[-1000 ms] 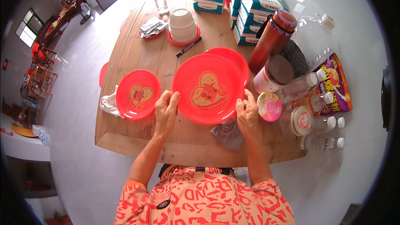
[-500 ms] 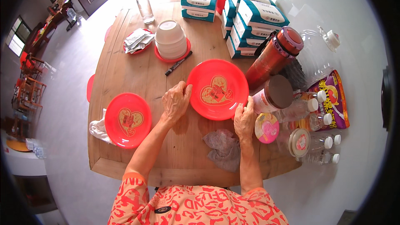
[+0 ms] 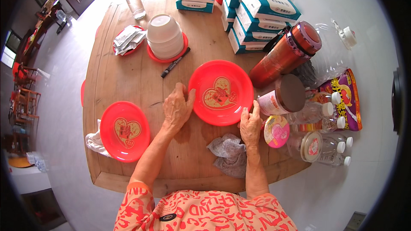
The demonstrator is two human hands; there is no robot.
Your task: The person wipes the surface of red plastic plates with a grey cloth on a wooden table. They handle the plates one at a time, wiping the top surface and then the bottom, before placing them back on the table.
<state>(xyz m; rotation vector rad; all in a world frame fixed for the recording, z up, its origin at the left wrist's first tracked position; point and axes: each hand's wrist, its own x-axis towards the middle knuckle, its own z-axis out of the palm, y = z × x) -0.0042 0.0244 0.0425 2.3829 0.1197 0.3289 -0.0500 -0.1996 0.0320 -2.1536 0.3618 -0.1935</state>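
Plate (image 3: 242,90), gold heart print (image 3: 219,96), lettered teal-white boxes (image 3: 271,5)

The person wears a pale orange shirt (image 3: 205,210) printed all over in coral red: large block letters run across the front, mixed with irregular blotches and broken, wavy shapes. 1 dark oval badge (image 3: 168,217) with a lighter centre sits on the left of the front. The 2 short sleeves, left sleeve (image 3: 136,205) and right sleeve (image 3: 269,211), carry the same print. The left hand (image 3: 176,106) and right hand (image 3: 250,127) are bare, as are both forearms.
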